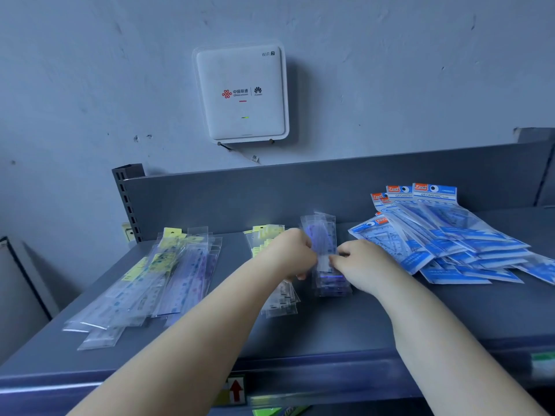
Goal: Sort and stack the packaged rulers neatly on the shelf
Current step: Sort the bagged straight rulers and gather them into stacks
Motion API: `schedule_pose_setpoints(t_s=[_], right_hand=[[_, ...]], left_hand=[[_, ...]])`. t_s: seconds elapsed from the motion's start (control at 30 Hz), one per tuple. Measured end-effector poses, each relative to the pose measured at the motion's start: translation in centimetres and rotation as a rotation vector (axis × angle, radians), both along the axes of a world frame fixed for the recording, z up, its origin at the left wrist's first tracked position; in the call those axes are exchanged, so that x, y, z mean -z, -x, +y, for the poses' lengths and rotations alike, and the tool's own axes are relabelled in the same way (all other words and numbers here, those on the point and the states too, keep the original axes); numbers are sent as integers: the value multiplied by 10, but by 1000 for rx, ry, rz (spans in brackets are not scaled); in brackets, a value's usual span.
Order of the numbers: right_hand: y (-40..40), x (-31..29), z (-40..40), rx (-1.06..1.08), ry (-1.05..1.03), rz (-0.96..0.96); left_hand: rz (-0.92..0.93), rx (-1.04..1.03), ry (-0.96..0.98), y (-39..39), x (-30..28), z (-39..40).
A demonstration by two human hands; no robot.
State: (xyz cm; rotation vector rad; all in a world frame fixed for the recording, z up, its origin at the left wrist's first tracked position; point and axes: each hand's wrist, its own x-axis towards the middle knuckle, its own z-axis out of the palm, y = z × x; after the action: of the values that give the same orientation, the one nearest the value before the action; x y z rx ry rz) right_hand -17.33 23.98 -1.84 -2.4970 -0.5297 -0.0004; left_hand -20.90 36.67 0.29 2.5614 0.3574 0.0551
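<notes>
On the grey shelf (345,325) a small stack of clear-packaged purple rulers (322,235) lies at the middle. My left hand (288,255) grips its left side and my right hand (365,262) pinches its right side. Just left of it, partly hidden under my left hand, lies a stack of yellow-headed clear ruler packs (279,301). A loose, fanned pile of long ruler packs (156,283) covers the shelf's left part. Blue geometric ruler sets (444,235) spread in a messy heap at the right.
The shelf's grey back panel (270,193) rises behind the piles, with a slotted upright post (127,202) at its left end. A white WiFi box (241,93) hangs on the wall above. The shelf's front edge (300,376) carries a price-tag strip.
</notes>
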Motion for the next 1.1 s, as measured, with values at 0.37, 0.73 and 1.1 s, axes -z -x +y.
schedule_pose_setpoints(t_s=[0.37, 0.73, 1.1], right_hand=[[46, -25, 49, -166, -198, -211], [98, -23, 150, -412, 89, -150], [103, -12, 181, -257, 324, -91]], left_hand=[[-356, -201, -311, 95, -5, 84], [-194, -461, -538, 153, 24, 171], [-83, -446, -451, 148, 34, 186]])
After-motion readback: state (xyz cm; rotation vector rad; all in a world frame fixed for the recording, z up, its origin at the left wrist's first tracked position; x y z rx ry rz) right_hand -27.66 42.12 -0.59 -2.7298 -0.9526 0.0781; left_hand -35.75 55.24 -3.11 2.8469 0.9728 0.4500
